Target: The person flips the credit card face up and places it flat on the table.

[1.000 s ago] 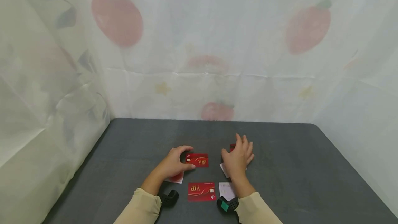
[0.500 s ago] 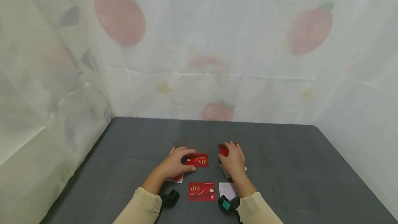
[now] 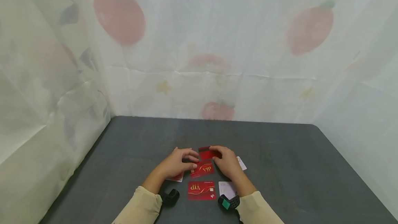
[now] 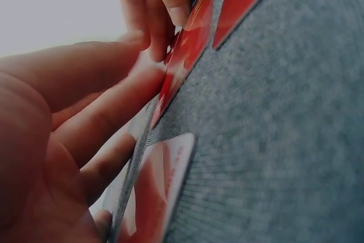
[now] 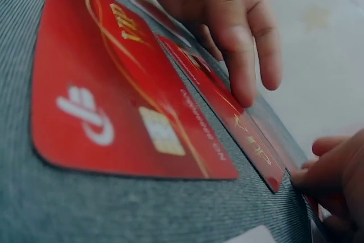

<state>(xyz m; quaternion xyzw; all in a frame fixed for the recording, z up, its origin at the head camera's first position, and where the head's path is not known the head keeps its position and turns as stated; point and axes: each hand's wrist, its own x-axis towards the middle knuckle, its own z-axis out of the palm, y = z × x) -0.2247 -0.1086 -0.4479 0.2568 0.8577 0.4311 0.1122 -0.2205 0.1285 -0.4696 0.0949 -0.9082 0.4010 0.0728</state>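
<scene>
My right hand point(image 3: 229, 163) pinches a red card with a dark stripe point(image 3: 205, 153) at its right end, at the far edge of a red VIP card point(image 3: 202, 169). That VIP card lies slightly turned on the table. My left hand point(image 3: 174, 164) is at its left end, thumb tip over the edge and fingers extended. In the left wrist view, a fingertip of the left hand point(image 4: 74, 123) meets the edge of a red card point(image 4: 193, 44). A second VIP card point(image 3: 201, 194) lies flat nearer me, shown large in the right wrist view with its gold chip point(image 5: 162, 131).
A white-and-red card point(image 3: 178, 178) lies partly under my left hand. One pale card point(image 3: 227, 189) is beside my right wrist, another point(image 3: 241, 163) behind that hand. Dark grey cloth covers the table point(image 3: 280, 168); a printed white curtain point(image 3: 258, 44) stands behind.
My right hand has moved left, bringing the striped card from the right to the upper VIP card. That VIP card has shifted slightly and turned. My left hand stays nearly in place.
</scene>
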